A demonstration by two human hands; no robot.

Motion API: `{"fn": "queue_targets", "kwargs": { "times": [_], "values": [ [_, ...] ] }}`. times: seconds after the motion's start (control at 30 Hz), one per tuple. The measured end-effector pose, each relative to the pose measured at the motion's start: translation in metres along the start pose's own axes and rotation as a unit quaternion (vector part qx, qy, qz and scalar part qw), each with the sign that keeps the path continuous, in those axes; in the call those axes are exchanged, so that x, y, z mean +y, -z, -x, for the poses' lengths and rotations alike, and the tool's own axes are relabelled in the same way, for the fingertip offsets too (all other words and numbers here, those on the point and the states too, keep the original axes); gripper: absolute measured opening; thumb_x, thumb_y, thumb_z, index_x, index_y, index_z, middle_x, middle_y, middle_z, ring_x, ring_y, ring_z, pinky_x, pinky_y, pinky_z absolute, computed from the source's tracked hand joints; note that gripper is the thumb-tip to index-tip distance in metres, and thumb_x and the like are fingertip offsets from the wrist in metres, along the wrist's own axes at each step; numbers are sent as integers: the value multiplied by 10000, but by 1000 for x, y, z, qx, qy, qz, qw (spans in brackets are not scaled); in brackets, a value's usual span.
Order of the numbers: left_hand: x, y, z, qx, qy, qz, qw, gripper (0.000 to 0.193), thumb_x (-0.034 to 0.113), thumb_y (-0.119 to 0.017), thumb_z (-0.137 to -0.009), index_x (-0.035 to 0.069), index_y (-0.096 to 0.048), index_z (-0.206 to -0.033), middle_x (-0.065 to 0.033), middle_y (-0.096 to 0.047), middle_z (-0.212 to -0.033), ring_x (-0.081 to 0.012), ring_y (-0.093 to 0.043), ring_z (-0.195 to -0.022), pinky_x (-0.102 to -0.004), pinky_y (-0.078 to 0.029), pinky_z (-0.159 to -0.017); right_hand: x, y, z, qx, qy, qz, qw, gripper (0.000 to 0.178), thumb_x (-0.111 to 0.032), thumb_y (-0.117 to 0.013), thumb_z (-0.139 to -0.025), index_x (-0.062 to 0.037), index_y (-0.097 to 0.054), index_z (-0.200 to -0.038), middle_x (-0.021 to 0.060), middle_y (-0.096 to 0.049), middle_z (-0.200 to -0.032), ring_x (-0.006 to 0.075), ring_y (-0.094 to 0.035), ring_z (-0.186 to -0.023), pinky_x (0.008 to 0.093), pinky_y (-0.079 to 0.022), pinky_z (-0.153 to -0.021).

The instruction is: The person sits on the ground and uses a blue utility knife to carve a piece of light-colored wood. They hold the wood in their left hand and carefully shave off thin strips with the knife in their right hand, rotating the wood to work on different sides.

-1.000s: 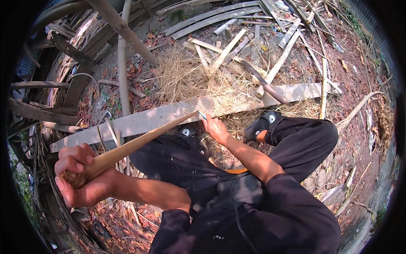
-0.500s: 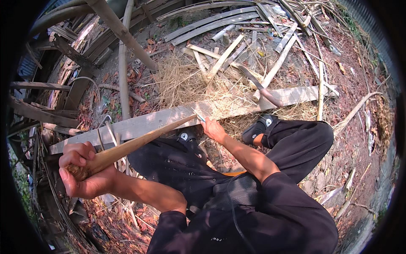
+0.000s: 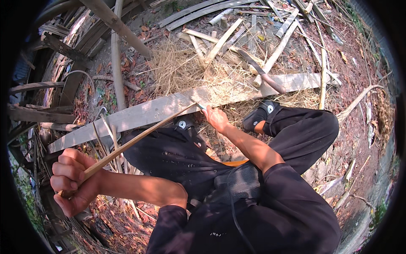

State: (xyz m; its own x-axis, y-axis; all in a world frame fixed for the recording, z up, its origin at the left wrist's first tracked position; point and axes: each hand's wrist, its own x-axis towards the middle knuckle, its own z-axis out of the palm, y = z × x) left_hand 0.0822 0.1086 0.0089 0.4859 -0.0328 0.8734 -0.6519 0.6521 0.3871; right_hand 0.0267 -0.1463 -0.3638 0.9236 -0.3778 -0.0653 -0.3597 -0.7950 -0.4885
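My left hand [image 3: 72,180] is closed in a fist around the near end of a long bamboo strip [image 3: 137,139]. The strip slants up to the right above my leg, its narrow edge toward me. At its far tip my right hand [image 3: 216,118] grips a small pale-blue tool [image 3: 200,106], mostly hidden by the fingers; its kind is unclear. Tool and strip tip meet over a grey wooden plank [image 3: 127,117] that lies across in front of my feet. A large curved knife [image 3: 274,83] with a brown handle rests on the plank to the right.
Straw-like shavings [image 3: 177,70] are heaped behind and over the plank. Split bamboo pieces [image 3: 224,40] lie beyond them. At the left stand a slanting pole [image 3: 116,23] and a wooden frame [image 3: 38,114]. Thin strips [image 3: 112,135] lean beside my left leg.
The bamboo strip has turned from its broad face to its narrow edge. My left hand has shifted slightly down and left with it. The right hand stays at the tip with the tool.
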Motion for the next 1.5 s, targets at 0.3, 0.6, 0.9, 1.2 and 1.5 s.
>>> {"fn": "queue_targets", "kwargs": {
  "times": [0.3, 0.6, 0.9, 1.2, 1.5],
  "values": [
    [-1, 4, 2, 116, -2, -100, 988, 370, 346, -458, -813, 85, -336, -580, -41, -329, -573, -97, -243, -464, -244, -190, -456, -18, 10, 14, -10, -38, -153, 987, 364, -371, -395, -958, -22, -492, -985, 299, -601, -753, 489, -595, -763, 531, -489, -672],
    [5, 24, 2, 131, 21, -98, 986, 318, 315, -500, -773, 89, -362, -596, -38, -339, -619, -120, -292, -529, -253, -230, -490, 12, -28, 9, 16, -37, -113, 993, 290, -287, -439, -939, -27, -476, -1060, 275, -586, -718, 442, -593, -683, 513, -473, -590],
    [5, 39, 1, 137, 45, -100, 985, 264, 301, -508, -771, 100, -403, -637, -30, -371, -654, -132, -366, -566, -260, -282, -507, 5, -13, 13, 11, -79, -132, 988, 374, -348, -414, -949, 7, -527, -922, 297, -597, -712, 475, -600, -711, 521, -489, -648],
    [-1, 15, 0, 212, -6, -142, 967, 346, 323, -485, -802, 85, -340, -598, -52, -327, -609, -107, -270, -516, -237, -223, -464, -6, -12, 14, 19, -55, -116, 992, 316, -322, -428, -947, -13, -486, -978, 308, -584, -710, 490, -582, -691, 544, -465, -599],
    [-3, 8, -1, 207, -5, -154, 966, 323, 334, -435, -798, 77, -352, -622, -49, -326, -606, -133, -331, -526, -261, -273, -481, 3, -28, 9, 19, -74, -121, 990, 332, -345, -452, -933, -19, -512, -920, 275, -606, -719, 470, -603, -691, 510, -488, -598]
  ]
}}
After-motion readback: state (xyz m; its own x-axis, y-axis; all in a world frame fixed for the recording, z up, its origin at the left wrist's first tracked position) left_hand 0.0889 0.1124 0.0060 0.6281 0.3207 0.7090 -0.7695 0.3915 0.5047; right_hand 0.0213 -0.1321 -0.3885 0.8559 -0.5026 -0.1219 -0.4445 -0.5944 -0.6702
